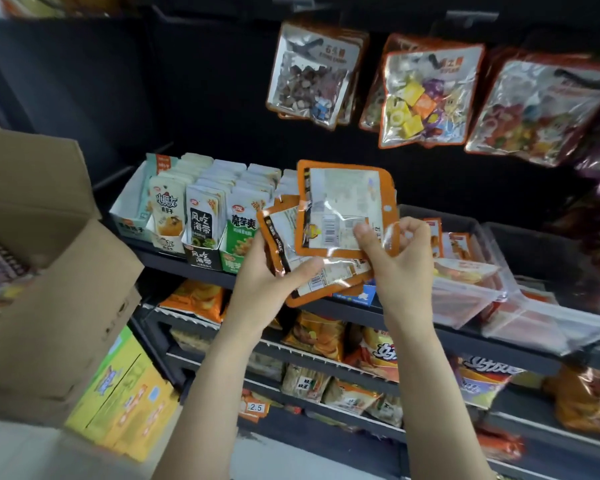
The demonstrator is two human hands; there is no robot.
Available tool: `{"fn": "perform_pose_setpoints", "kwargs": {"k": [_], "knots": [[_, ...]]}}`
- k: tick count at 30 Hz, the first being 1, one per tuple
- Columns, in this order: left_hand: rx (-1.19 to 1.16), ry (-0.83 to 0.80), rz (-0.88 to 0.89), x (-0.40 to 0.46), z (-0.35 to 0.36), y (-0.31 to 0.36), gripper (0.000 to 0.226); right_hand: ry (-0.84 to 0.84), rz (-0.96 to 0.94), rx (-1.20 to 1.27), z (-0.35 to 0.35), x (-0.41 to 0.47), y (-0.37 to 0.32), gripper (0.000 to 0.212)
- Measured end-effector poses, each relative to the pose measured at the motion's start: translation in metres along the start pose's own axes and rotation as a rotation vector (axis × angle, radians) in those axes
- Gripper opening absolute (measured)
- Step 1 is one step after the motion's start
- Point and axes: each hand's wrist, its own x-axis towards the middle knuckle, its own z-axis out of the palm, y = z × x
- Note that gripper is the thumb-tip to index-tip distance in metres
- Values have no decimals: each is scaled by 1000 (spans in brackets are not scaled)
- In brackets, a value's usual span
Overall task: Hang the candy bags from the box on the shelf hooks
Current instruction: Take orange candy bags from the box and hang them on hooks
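Observation:
My left hand point(274, 271) grips a small stack of orange-edged candy bags point(291, 258), their label backs toward me. My right hand point(395, 251) pinches the lower edge of one candy bag point(343, 202), raised slightly above the stack. An open cardboard box point(49, 271) stands at my left. Above, on the dark back panel, candy bags hang from hooks: one bunch with dark candy point(312, 74), one with yellow and purple candy point(426, 95), another at the far right point(541, 109).
A shelf below the hooks holds upright snack boxes point(201, 223) on the left and clear plastic bins point(471, 271) on the right. Lower shelves carry chip bags point(326, 337). A yellow carton point(125, 393) sits under the cardboard box.

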Motion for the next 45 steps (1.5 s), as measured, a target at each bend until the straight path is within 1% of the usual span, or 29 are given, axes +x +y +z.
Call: {"fn": "perform_pose_setpoints", "kwargs": {"k": [3, 5, 8, 10, 12, 13, 14, 16, 19, 22, 24, 26, 27, 28, 30, 32, 34, 36, 41, 43, 45], "knots": [[-20, 93, 7, -4, -9, -7, 60, 39, 32, 16, -9, 0, 6, 34], [47, 188, 54, -5, -13, -12, 63, 90, -29, -20, -16, -2, 1, 36], [312, 338, 217, -8, -13, -12, 53, 121, -195, -164, -24, -5, -10, 51], [522, 397, 389, -8, -11, -10, 52, 112, -263, -255, -20, -12, -18, 54], [642, 354, 556, -8, -7, -10, 51, 88, -296, -294, -10, -19, -21, 47], [664, 310, 604, -8, -5, -11, 51, 71, -312, -310, -4, -22, -21, 41], [658, 265, 615, -9, -2, -12, 52, 54, -322, -313, 1, -25, -19, 34], [618, 218, 604, -10, 2, -13, 54, 20, -277, -257, 6, -26, -17, 28], [663, 234, 675, -6, 1, -12, 56, -40, -176, -128, 9, -25, -17, 30], [727, 236, 782, 6, -2, 0, 55, -56, -191, -101, 14, -19, -25, 27], [747, 258, 832, 14, -5, 10, 51, -113, -200, -78, 17, -11, -34, 34], [695, 270, 800, 23, -10, 21, 47, -229, -210, -51, 18, -3, -45, 47], [606, 268, 722, 27, -12, 28, 44, -267, -255, -98, 18, 2, -49, 51], [492, 263, 618, 30, -13, 36, 38, -270, -326, -187, 18, 10, -52, 51], [281, 224, 439, 40, -16, 47, 24, -212, -432, -332, 20, 27, -54, 43], [178, 191, 361, 50, -22, 55, 17, -207, -433, -338, 22, 43, -56, 45], [156, 175, 329, 61, -28, 60, 11, -227, -411, -296, 27, 54, -59, 50], [173, 189, 324, 71, -34, 63, 9, -179, -428, -310, 36, 61, -61, 52], [245, 205, 414, 95, -47, 69, 25, -28, -518, -362, 59, 72, -63, 55], [239, 184, 415, 104, -53, 68, 33, 14, -530, -394, 67, 76, -63, 57], [214, 147, 392, 113, -60, 66, 35, 46, -535, -416, 75, 78, -62, 58]]}}
